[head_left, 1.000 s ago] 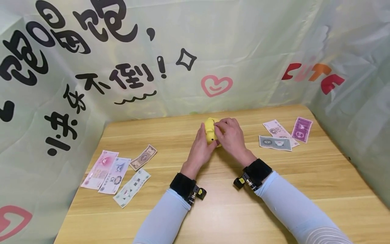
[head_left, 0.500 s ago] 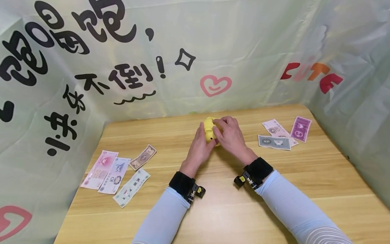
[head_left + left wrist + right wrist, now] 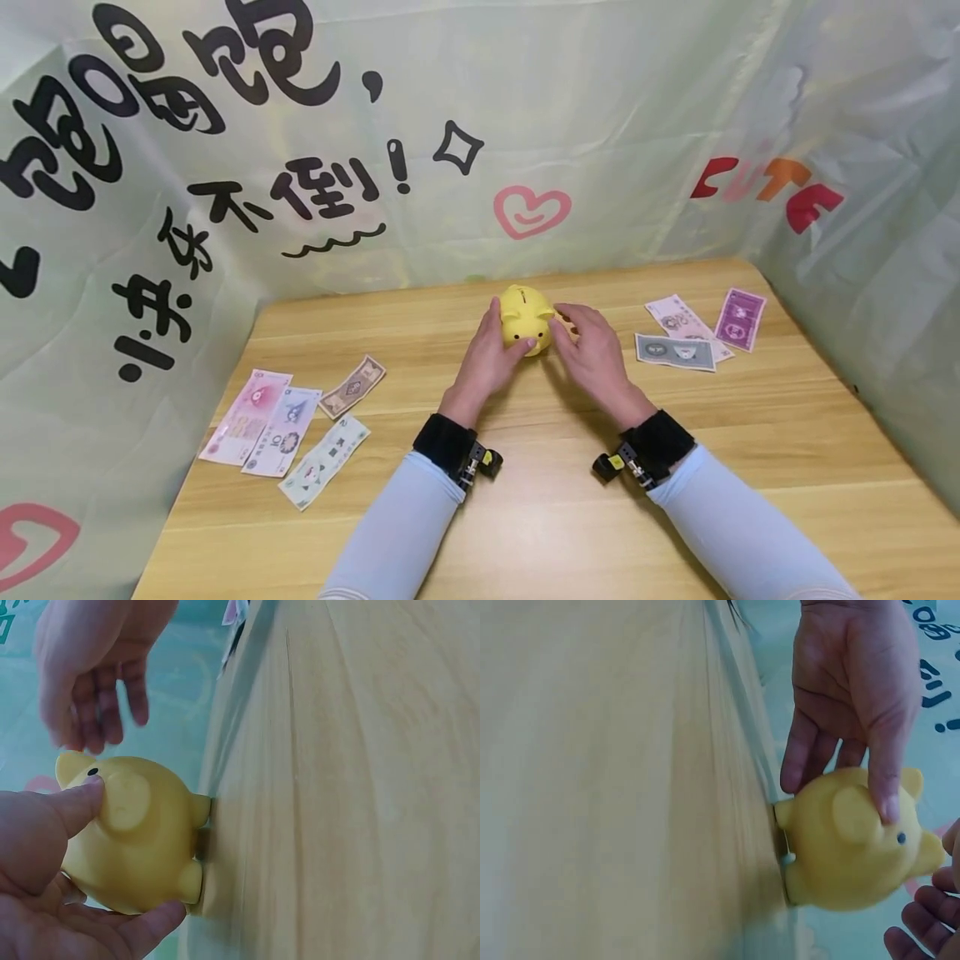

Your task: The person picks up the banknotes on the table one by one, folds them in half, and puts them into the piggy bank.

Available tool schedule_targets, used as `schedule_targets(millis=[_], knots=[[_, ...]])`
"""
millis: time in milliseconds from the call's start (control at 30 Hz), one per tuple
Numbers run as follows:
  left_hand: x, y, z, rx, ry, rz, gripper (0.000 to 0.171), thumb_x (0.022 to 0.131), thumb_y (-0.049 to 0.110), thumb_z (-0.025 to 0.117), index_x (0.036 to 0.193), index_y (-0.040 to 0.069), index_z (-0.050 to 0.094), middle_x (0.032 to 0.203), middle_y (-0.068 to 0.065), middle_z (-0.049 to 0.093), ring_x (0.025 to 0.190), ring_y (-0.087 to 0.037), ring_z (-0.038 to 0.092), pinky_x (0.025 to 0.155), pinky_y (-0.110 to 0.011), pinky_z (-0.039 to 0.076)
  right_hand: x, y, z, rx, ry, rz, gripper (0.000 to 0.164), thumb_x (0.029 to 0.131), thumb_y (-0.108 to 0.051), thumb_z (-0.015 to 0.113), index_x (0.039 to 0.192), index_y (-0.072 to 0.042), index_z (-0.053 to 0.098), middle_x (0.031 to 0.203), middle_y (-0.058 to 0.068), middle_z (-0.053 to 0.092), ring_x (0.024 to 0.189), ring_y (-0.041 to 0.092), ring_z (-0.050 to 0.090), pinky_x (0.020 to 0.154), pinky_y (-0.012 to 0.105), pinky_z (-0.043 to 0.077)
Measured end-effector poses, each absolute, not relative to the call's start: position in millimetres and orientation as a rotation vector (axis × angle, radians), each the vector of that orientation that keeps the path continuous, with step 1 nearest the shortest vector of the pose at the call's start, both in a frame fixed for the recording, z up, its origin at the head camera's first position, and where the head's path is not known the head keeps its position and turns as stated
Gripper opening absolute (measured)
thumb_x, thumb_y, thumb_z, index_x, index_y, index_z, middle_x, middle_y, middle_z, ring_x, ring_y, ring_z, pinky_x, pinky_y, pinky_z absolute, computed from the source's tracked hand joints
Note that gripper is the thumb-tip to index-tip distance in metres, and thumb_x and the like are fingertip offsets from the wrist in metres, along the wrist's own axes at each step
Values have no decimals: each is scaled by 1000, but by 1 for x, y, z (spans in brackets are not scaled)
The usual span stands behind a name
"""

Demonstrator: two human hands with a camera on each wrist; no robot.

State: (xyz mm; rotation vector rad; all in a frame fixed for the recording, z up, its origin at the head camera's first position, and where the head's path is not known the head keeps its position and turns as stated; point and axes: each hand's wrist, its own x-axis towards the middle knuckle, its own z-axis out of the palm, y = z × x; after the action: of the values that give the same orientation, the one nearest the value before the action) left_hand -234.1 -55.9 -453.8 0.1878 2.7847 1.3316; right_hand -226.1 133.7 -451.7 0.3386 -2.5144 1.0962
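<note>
A yellow piggy bank (image 3: pixel 528 318) stands on the table near its back edge, snout toward me, with a dark slot (image 3: pixel 523 296) on its back. My left hand (image 3: pixel 483 354) holds it from the left, thumb across the face beside the snout, as the left wrist view (image 3: pixel 127 817) of the bank shows too. On the other side, my right hand (image 3: pixel 592 350) is loosely bent, fingertips close to the bank's right side. Small brownish pieces (image 3: pixel 574 328), partly hidden, show between its thumb and forefinger. The right wrist view catches its fingers (image 3: pixel 922 915) relaxed beside the bank's ear.
Several play banknotes (image 3: pixel 285 433) lie at the left of the wooden table (image 3: pixel 540 517). More notes, among them a grey one (image 3: pixel 677 352) and a purple one (image 3: pixel 742 319), lie at the right. A printed cloth (image 3: pixel 615 150) hangs behind and along both sides.
My right hand has drawn back from the top of the piggy bank to the right and spread slightly. The bank now faces me more squarely, its slot in view. My left hand keeps its hold.
</note>
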Motion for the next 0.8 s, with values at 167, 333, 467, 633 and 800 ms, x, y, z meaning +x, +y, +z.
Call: schedule_targets(millis=[167, 333, 467, 633, 800], knots=[[-235, -56, -453, 148, 2772, 1336, 100, 102, 47, 69, 171, 18, 3, 177, -11, 17, 161, -29, 24, 131, -47, 26, -216, 153, -458, 225, -2581, 1084, 42, 107, -26, 59, 140, 0, 64, 138, 27, 65, 116, 44, 65, 95, 59, 56], [-232, -58, -452, 128, 2770, 1374, 103, 99, 47, 72, 171, 17, 4, 177, -12, 16, 162, -28, 22, 132, -46, 24, -210, 169, -460, 119, -2682, 1035, 46, 107, -23, 54, 144, 3, 59, 142, 30, 61, 129, 49, 58, 106, 64, 49], [-224, -64, -448, 105, 2776, 1337, 108, 97, 44, 76, 170, 9, 5, 176, -15, 17, 161, -29, 23, 131, -46, 25, -207, 180, -460, 86, -2775, 910, 49, 105, -21, 53, 144, 8, 56, 142, 33, 59, 132, 52, 55, 111, 65, 46], [-210, -73, -443, 77, 2750, 1259, 108, 96, 37, 79, 170, 7, 5, 175, -18, 20, 160, -33, 24, 131, -48, 26, -204, 188, -461, 73, -2894, 798, 52, 102, -17, 54, 144, 14, 52, 140, 38, 57, 130, 55, 55, 109, 67, 47], [-198, -77, -444, 60, 2746, 1156, 104, 97, 36, 78, 169, 7, 10, 173, -19, 24, 160, -34, 26, 131, -49, 26, -204, 191, -462, 65, -3009, 769, 59, 100, -19, 54, 148, 15, 47, 145, 40, 51, 135, 59, 48, 114, 69, 41]])
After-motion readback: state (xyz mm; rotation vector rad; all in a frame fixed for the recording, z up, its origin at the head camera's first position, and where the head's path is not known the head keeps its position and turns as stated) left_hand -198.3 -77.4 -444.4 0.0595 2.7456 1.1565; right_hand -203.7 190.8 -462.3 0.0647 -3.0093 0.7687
